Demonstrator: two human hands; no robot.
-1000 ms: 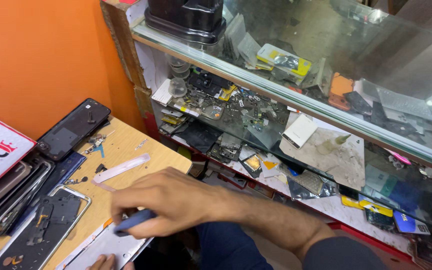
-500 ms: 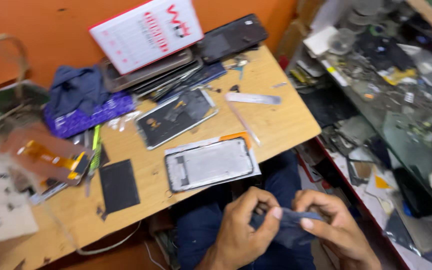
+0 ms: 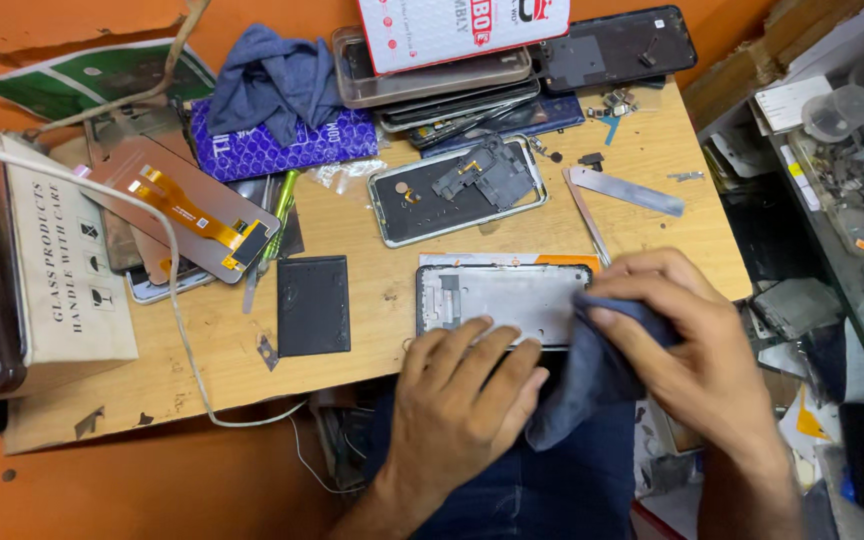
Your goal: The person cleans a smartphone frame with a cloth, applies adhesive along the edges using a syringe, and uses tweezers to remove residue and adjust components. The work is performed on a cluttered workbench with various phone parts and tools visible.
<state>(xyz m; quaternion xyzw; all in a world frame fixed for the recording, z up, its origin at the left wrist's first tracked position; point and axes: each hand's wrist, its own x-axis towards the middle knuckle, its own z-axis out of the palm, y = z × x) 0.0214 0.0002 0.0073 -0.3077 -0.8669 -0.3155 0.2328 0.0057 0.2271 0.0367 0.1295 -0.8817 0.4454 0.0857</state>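
Note:
A bare phone frame [image 3: 502, 298] with a pale metal inside lies at the near edge of the wooden bench [image 3: 372, 340]. My left hand [image 3: 462, 395] rests flat on its near edge, fingers together, pinning it down. My right hand [image 3: 687, 350] grips a dark blue-grey cloth [image 3: 582, 375] and presses it against the frame's right end. A second opened phone shell [image 3: 457, 190] with dark parts inside lies just beyond.
A black battery [image 3: 313, 305] and a screen with an orange flex cable [image 3: 184, 210] lie to the left. A white carton [image 3: 67, 265], a blue cloth [image 3: 277, 75], stacked phones [image 3: 452, 85] and a metal strip [image 3: 627, 190] crowd the bench. Cluttered shelves [image 3: 842, 170] stand at right.
The view swung from the glass shelf down onto the bench. My hands, which held the cloth over my lap, moved up onto the phone frame.

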